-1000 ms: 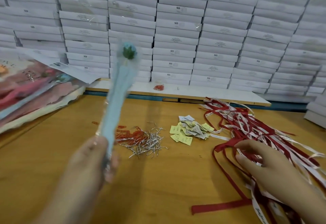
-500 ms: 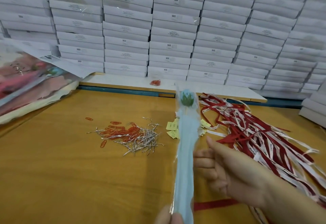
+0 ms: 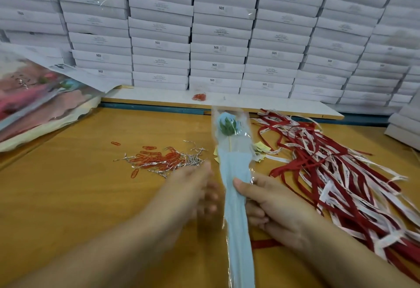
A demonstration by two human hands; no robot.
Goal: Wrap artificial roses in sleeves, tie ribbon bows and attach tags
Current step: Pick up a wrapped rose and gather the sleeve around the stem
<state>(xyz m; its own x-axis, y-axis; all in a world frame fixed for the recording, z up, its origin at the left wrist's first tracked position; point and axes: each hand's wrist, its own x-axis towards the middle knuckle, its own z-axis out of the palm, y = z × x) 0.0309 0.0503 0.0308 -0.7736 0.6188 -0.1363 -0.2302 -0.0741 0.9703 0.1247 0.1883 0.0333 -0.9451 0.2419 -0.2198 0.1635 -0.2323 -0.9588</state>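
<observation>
A light-blue artificial rose in a clear and blue sleeve (image 3: 235, 174) stands in front of me, bloom end away from me. My right hand (image 3: 270, 203) grips the sleeve at its middle, thumb on the front and fingers curled behind. My left hand (image 3: 195, 187) is blurred just left of the sleeve, fingers stretched out and holding nothing. A pile of red and white ribbons (image 3: 336, 169) lies to the right. Yellow and white tags (image 3: 259, 151) lie partly hidden behind the sleeve.
Red paper clips and silver twist ties (image 3: 163, 160) are scattered on the wooden table (image 3: 68, 185). A plastic bag of coloured flowers (image 3: 38, 101) lies at the left. Stacked white boxes (image 3: 218, 33) fill the back, and a small red clip pile (image 3: 199, 97) sits on the white ledge.
The sleeved rose passed from my left hand to my right hand and moved from left to centre. My right hand left the ribbons. My left hand let go and now hovers beside the sleeve.
</observation>
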